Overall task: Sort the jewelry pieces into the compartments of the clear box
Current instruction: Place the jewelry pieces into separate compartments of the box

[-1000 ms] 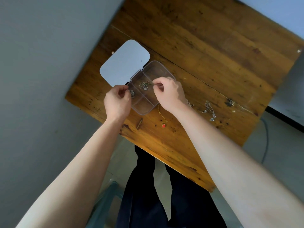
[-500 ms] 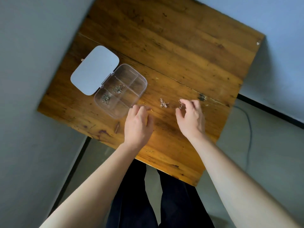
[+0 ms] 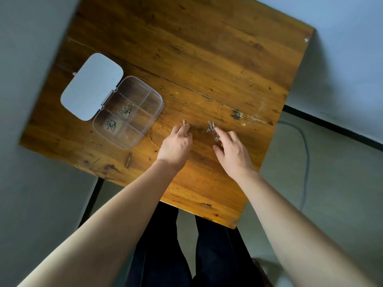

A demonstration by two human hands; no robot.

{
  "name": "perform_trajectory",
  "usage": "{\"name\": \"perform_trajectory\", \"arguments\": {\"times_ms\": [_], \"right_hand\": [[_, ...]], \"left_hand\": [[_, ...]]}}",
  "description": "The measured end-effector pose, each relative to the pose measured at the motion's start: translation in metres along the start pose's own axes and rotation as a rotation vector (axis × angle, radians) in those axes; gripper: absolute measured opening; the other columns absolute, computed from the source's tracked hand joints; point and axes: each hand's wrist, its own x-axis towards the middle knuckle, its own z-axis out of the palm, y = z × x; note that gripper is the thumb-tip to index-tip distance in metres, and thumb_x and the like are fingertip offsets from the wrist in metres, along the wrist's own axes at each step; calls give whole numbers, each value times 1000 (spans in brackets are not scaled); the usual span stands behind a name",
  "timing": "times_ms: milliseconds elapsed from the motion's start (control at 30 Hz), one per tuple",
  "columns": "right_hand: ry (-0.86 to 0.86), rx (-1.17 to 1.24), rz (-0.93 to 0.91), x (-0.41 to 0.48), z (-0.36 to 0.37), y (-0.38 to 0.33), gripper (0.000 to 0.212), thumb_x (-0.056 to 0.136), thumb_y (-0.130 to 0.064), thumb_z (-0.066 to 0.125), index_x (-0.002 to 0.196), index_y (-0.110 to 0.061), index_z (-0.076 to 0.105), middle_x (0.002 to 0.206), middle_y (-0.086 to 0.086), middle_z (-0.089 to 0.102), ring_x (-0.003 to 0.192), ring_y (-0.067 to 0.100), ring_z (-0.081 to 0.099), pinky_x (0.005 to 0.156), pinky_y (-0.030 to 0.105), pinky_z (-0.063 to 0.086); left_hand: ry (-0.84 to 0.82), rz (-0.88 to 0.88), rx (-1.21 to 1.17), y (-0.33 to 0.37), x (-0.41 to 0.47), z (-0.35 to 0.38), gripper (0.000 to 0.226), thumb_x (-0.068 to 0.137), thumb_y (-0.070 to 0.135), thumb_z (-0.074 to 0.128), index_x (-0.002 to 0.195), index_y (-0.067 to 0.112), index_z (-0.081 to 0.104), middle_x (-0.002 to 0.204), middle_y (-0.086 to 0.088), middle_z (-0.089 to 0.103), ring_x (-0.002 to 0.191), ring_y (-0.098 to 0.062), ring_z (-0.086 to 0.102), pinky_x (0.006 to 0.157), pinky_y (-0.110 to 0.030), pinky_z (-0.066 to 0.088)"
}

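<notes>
Left hand pinching small piece | right hand spread, fingertips touching silver chain

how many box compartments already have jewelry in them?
2. One tangled piece in the middle compartment on the clear box's lid side, another in the compartment nearer the person. The rest look empty, though glare may hide something small.

Clear box, grey-white lid, gold chain, amber-brown streaked table

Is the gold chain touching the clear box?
Apart. The head view shows bare wood between the gold chain and the clear box wall.
</notes>
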Motion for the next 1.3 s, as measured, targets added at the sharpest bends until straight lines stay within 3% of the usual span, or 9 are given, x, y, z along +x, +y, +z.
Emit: {"name": "perform_trajectory", "arguments": {"times_ms": [100,200,367,500,600,767,1000,1200,1300], "right_hand": [[-72,-29,-47,6,-5,1,68,98,-18,62,155,-32,27,114,5,47,88,14,53,74,31,53],[-77,-21,-91,11,-11,1,53,99,-14,61,148,-26,45,107,2,46,80,15,51,76,32,55],[-24,18,-95,15,-16,5,25,95,-15,67,119,-15,73,106,6,61,91,24,65,83,28,54],[-12,-29,-76,13,-13,6,18,96,-18,66,109,-9,75,108,8,60,89,24,66,80,31,58],[5,-70,-104,10,-9,3,15,95,-15,66,104,-4,73,107,11,59,85,25,66,76,30,58],[-3,-94,5,16,-10,-1,17,82,-19,78,93,-6,73,102,11,66,84,27,68,74,32,59],[28,-138,102,31,-9,-13,20,78,-23,83,85,-14,66,82,4,67,71,20,69,57,19,48],[1,142,218,36,-5,-37,24,81,-27,77,104,-20,75,82,-10,69,74,4,65,60,5,39],[23,245,171,43,-9,-67,16,81,-27,73,95,-25,79,83,-12,72,76,-1,64,65,5,44]], "left_hand": [[48,18,-53,-6,1,1,30,83,-14,52,106,-4,69,132,-18,59,111,-35,52,81,-44,55],[64,-12,-121,-9,9,-2,27,80,-14,55,97,-2,72,112,-16,68,102,-34,56,83,-45,52],[154,-87,-271,-7,15,-6,19,82,-9,54,87,-1,70,89,-13,71,88,-35,57,71,-45,52],[210,-171,-397,-7,13,-7,16,77,-7,59,85,2,71,81,-10,71,84,-33,60,67,-34,50],[277,-213,-486,-9,4,-13,13,76,-3,65,83,6,70,82,-7,71,81,-27,63,71,-36,54],[532,-254,-588,-18,-20,-42,12,74,3,70,81,12,69,79,7,66,74,-16,65,70,-30,55],[771,-454,-723,-49,-47,-83,8,78,14,69,84,20,70,82,10,69,76,-2,65,70,-16,52],[679,-556,-667,-74,-69,-71,15,76,9,66,80,24,66,78,16,64,72,-2,61,66,-5,43],[497,-499,-524,-88,-71,-54,12,81,4,66,85,16,68,84,4,66,76,-16,64,71,-25,52]]}}
